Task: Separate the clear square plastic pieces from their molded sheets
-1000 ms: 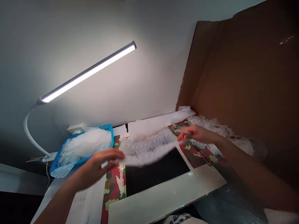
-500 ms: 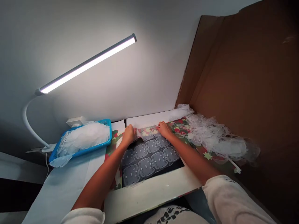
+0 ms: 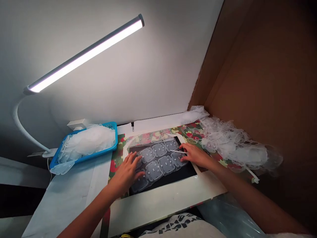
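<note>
A clear plastic sheet of moulded square cells [image 3: 158, 158] lies flat on a black panel [image 3: 179, 175], and its far edge overlaps patterned paper. My left hand [image 3: 126, 175] rests on the sheet's near left corner with its fingers apart. My right hand [image 3: 195, 155] lies at the sheet's right side, pinching a thin white stick [image 3: 177, 152]. The stick's tip points left across the cells. My hands hide parts of the sheet.
A white board [image 3: 163, 201] frames the panel's near side, over red-and-green patterned paper [image 3: 193, 130]. A blue tray [image 3: 84, 157] of clear plastic stands left, below a white desk lamp [image 3: 86, 53]. Clear plastic scraps [image 3: 232, 142] heap rightward against a cardboard sheet [image 3: 260, 82].
The sheet has gone from held up in the air to lying flat on the black panel. My hands have moved from its far edge to its near left corner and right side.
</note>
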`<state>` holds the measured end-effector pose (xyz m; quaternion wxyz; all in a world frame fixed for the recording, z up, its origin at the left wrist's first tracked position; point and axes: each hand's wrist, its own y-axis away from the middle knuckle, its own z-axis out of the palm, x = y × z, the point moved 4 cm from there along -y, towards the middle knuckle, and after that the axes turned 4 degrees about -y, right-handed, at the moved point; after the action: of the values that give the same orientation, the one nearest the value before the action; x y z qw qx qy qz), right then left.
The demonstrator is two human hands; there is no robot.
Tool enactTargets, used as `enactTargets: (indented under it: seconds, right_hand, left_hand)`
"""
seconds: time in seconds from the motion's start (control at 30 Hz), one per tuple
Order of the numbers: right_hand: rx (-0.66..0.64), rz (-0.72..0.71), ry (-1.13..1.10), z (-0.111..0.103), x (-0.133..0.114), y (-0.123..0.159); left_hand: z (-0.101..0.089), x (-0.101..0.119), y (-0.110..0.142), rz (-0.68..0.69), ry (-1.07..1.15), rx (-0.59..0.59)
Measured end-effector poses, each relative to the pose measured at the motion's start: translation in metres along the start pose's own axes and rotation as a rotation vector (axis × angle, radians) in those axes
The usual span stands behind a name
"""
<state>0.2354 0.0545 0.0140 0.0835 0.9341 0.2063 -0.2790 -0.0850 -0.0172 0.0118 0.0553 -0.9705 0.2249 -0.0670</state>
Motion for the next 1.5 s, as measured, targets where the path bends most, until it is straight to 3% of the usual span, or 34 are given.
enactTargets:
  seconds: [0.07,0.13,0.27,0.37,0.43,0.5,0.6,0.67,0.73,0.8,0.93,1.07,1.2,1.37,1.5]
  right_hand:
    - [-0.036,0.064,-0.07,0.004,0.0,0.013]
    - [-0.048,0.127,-0.113,0.007,-0.002,0.018]
    - [-0.089,0.178,-0.131,0.012,-0.008,0.034]
    - [-0.228,0.194,-0.119,0.012,-0.008,0.057]
    - [-0.261,0.231,-0.075,0.007,-0.006,0.065]
    - [-0.164,0.224,-0.007,-0.005,-0.003,0.06]
    - [0.058,0.069,0.08,-0.02,-0.002,0.037]
    - [0.136,-0.01,0.103,-0.019,0.0,0.022]
    - [0.162,-0.019,0.115,-0.012,0.003,0.011]
    - [0.158,0.0,0.121,-0.003,0.006,0.004]
    - [0.129,0.048,0.079,0.008,0.003,-0.007]
    - [0.1,0.086,0.01,0.006,0.0,-0.017]
    - [0.024,0.133,-0.03,0.007,-0.004,-0.007]
    - [-0.146,0.202,-0.124,0.03,-0.014,0.034]
    - [-0.29,0.102,-0.348,0.032,-0.025,0.064]
  left_hand:
    - [0.01,0.005,0.031,0.024,0.086,-0.04]
    - [0.013,0.007,0.046,0.032,0.146,-0.041]
    - [0.004,0.0,0.051,0.046,0.263,0.004]
    - [-0.007,-0.012,0.057,0.085,0.323,0.01]
    - [-0.018,-0.023,0.06,0.035,0.358,0.053]
    - [-0.031,-0.037,0.056,-0.123,0.422,0.15]
    - [-0.046,-0.054,0.039,-0.406,0.654,0.32]
    - [-0.049,-0.061,0.024,-0.497,0.855,0.447]
    - [-0.046,-0.062,0.008,-0.501,0.911,0.508]
    - [-0.036,-0.052,-0.008,-0.415,0.762,0.432]
    - [-0.003,-0.01,-0.029,-0.161,0.267,0.157]
    - [0.017,0.016,-0.033,-0.043,0.022,0.105]
    - [0.017,0.01,-0.024,0.024,-0.002,0.091]
    - [0.004,-0.004,0.004,0.162,0.078,-0.022]
    - [-0.011,-0.007,0.014,0.193,0.118,-0.114]
